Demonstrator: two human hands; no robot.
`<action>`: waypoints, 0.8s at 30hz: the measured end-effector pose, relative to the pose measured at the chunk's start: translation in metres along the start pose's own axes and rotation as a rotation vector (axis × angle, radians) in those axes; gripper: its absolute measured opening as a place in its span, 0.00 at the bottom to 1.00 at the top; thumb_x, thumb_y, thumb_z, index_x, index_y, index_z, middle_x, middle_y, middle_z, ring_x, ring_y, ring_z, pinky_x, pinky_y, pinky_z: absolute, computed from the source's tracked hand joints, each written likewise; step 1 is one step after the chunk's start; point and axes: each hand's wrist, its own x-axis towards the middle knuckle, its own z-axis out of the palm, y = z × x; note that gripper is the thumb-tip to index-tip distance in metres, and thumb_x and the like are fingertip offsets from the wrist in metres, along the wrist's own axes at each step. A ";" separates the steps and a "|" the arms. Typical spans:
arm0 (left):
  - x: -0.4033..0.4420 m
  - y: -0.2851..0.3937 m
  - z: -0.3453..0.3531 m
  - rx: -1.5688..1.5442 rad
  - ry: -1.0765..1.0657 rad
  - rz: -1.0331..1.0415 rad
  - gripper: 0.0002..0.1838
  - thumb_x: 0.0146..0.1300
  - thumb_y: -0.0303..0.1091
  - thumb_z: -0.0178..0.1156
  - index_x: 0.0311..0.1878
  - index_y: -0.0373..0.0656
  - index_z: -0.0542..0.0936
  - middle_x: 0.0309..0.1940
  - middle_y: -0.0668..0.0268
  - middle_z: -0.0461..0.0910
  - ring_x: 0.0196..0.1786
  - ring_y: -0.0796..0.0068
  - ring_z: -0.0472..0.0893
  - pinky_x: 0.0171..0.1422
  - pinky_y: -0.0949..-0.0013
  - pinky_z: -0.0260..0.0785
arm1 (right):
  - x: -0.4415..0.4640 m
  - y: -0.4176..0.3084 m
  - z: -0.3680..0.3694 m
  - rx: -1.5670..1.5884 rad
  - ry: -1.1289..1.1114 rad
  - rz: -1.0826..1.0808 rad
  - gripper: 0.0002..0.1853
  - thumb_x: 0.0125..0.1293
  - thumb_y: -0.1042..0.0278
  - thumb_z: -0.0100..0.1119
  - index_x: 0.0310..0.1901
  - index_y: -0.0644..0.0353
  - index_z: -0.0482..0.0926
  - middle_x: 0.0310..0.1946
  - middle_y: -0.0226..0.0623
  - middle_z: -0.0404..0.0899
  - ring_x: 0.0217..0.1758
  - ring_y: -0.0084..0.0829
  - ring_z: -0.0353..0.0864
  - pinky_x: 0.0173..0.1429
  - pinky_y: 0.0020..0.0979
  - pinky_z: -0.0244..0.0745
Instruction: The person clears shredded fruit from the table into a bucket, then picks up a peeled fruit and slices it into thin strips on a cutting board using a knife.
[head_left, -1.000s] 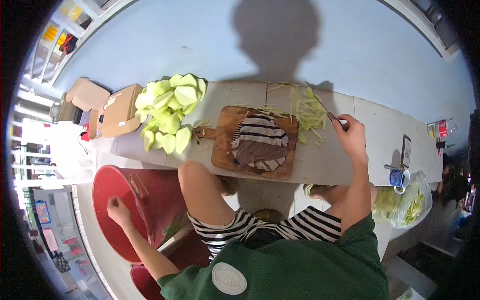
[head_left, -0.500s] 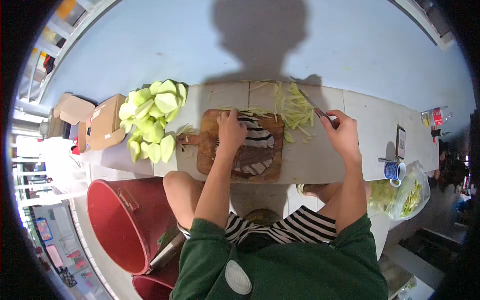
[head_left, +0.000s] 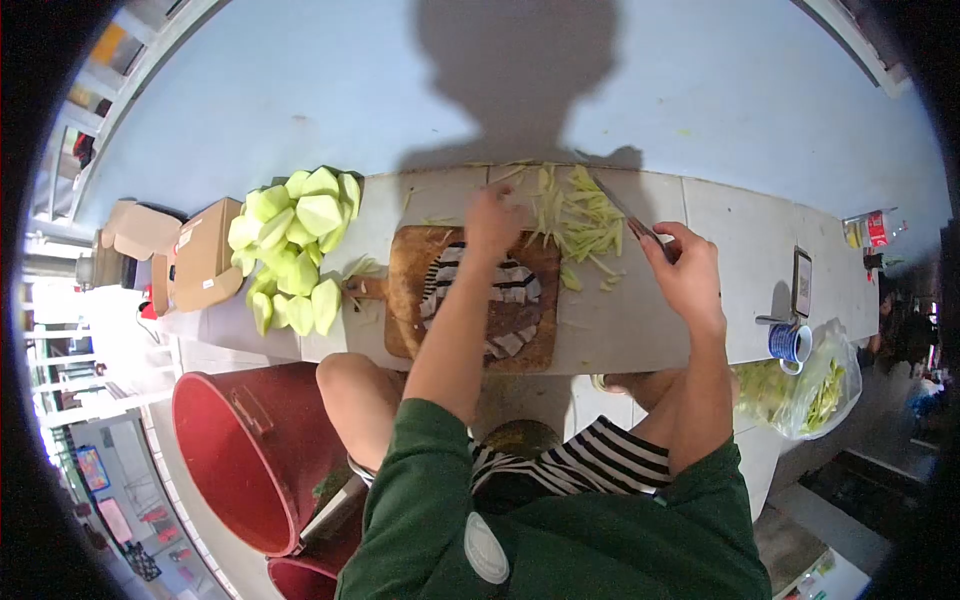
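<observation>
My left hand [head_left: 494, 222] is over the back edge of the wooden cutting board [head_left: 405, 265], near thin green strips [head_left: 592, 222]; its fingers are smeared by motion. On the board lies a striped cloth [head_left: 515, 283], partly hidden under my left forearm. My right hand [head_left: 688, 268] is closed round the handle of a knife [head_left: 615, 203], whose blade points up and left beside the heap of strips. Left of the board, peeled pale green pieces [head_left: 293, 235] are piled on the tiled counter [head_left: 640, 325].
Cardboard boxes [head_left: 205, 255] stand at the counter's left. Below them is a large red bin [head_left: 235, 450]. To the right are a blue cup [head_left: 790, 343], a phone [head_left: 802, 283], a bottle [head_left: 873, 229] and a plastic bag of green strips [head_left: 820, 395].
My left hand has come from over the red bin to the board, then moved right and back towards the strips. My right hand still holds the knife, and the view has shifted slightly.
</observation>
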 end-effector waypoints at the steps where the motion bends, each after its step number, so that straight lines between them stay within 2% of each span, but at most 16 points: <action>1: 0.007 -0.013 -0.009 0.028 0.039 -0.033 0.21 0.54 0.34 0.66 0.50 0.32 0.83 0.47 0.42 0.82 0.55 0.41 0.80 0.61 0.51 0.73 | 0.000 0.001 -0.002 0.001 -0.006 0.009 0.17 0.63 0.59 0.69 0.45 0.65 0.85 0.21 0.48 0.82 0.21 0.39 0.82 0.30 0.39 0.75; 2: 0.013 -0.029 -0.024 0.056 0.078 -0.067 0.21 0.54 0.36 0.66 0.49 0.33 0.84 0.47 0.43 0.83 0.55 0.42 0.81 0.61 0.51 0.73 | 0.001 0.001 -0.004 -0.001 -0.001 0.012 0.17 0.63 0.59 0.69 0.45 0.65 0.85 0.21 0.48 0.82 0.21 0.39 0.82 0.30 0.39 0.75; 4: 0.021 -0.050 -0.057 0.444 0.069 -0.077 0.20 0.54 0.39 0.66 0.46 0.35 0.85 0.47 0.45 0.84 0.55 0.44 0.82 0.58 0.51 0.75 | 0.002 -0.001 -0.005 -0.015 -0.011 -0.002 0.17 0.63 0.60 0.69 0.45 0.65 0.85 0.21 0.48 0.82 0.21 0.39 0.82 0.30 0.38 0.75; 6: 0.026 -0.060 -0.069 0.545 -0.010 -0.086 0.20 0.54 0.41 0.65 0.44 0.35 0.85 0.46 0.45 0.85 0.54 0.45 0.82 0.57 0.51 0.75 | 0.002 -0.003 -0.005 -0.008 -0.015 0.003 0.17 0.63 0.60 0.69 0.46 0.65 0.84 0.21 0.48 0.82 0.21 0.39 0.82 0.30 0.38 0.75; 8: 0.030 -0.066 -0.065 0.642 -0.090 -0.097 0.20 0.55 0.42 0.64 0.43 0.35 0.86 0.44 0.46 0.85 0.53 0.46 0.82 0.56 0.51 0.76 | 0.001 -0.004 -0.002 -0.004 -0.021 0.008 0.17 0.63 0.60 0.69 0.46 0.65 0.84 0.21 0.48 0.82 0.21 0.39 0.82 0.30 0.38 0.75; 10: 0.031 -0.057 -0.045 0.746 -0.089 0.028 0.19 0.56 0.43 0.63 0.42 0.36 0.86 0.44 0.47 0.85 0.49 0.47 0.84 0.53 0.50 0.77 | 0.001 -0.002 0.003 0.001 -0.017 0.000 0.17 0.63 0.60 0.69 0.46 0.65 0.85 0.21 0.47 0.82 0.20 0.38 0.82 0.30 0.37 0.75; 14: 0.025 -0.038 0.008 0.610 -0.252 0.185 0.17 0.57 0.39 0.61 0.40 0.34 0.86 0.41 0.44 0.85 0.42 0.48 0.85 0.48 0.51 0.79 | 0.001 -0.008 0.003 0.001 -0.051 0.044 0.16 0.64 0.61 0.68 0.46 0.65 0.85 0.22 0.48 0.83 0.21 0.38 0.83 0.31 0.37 0.76; 16: 0.015 -0.013 0.030 0.446 -0.097 0.130 0.17 0.59 0.39 0.60 0.38 0.31 0.84 0.39 0.41 0.84 0.44 0.48 0.86 0.50 0.53 0.79 | 0.001 -0.011 0.002 0.009 -0.042 0.025 0.16 0.64 0.61 0.68 0.47 0.66 0.84 0.22 0.48 0.83 0.22 0.38 0.83 0.32 0.37 0.76; 20: 0.009 0.020 0.064 0.437 -0.149 0.114 0.19 0.60 0.40 0.60 0.38 0.28 0.83 0.42 0.41 0.84 0.44 0.45 0.85 0.51 0.54 0.80 | 0.001 -0.008 0.000 -0.003 -0.041 0.030 0.16 0.64 0.61 0.68 0.46 0.66 0.84 0.22 0.48 0.83 0.23 0.39 0.84 0.32 0.37 0.76; 22: 0.003 0.050 0.055 0.243 -0.290 0.005 0.21 0.60 0.41 0.61 0.47 0.30 0.82 0.47 0.42 0.83 0.49 0.39 0.84 0.56 0.52 0.78 | 0.002 -0.004 -0.001 -0.014 -0.036 0.020 0.16 0.64 0.61 0.68 0.46 0.66 0.84 0.22 0.48 0.83 0.23 0.40 0.84 0.32 0.38 0.77; 23: 0.006 0.046 0.059 0.243 -0.293 0.006 0.21 0.60 0.41 0.61 0.47 0.30 0.82 0.47 0.42 0.83 0.49 0.39 0.84 0.56 0.52 0.78 | 0.002 -0.004 -0.002 -0.014 -0.035 0.022 0.16 0.64 0.61 0.68 0.46 0.66 0.84 0.22 0.48 0.83 0.23 0.40 0.84 0.32 0.38 0.77; 24: 0.011 0.044 0.062 0.156 -0.293 0.009 0.25 0.58 0.41 0.64 0.53 0.32 0.79 0.51 0.42 0.81 0.54 0.37 0.81 0.60 0.50 0.76 | 0.003 -0.005 -0.005 -0.017 -0.033 0.034 0.16 0.64 0.61 0.68 0.46 0.66 0.84 0.22 0.49 0.83 0.23 0.41 0.84 0.32 0.39 0.77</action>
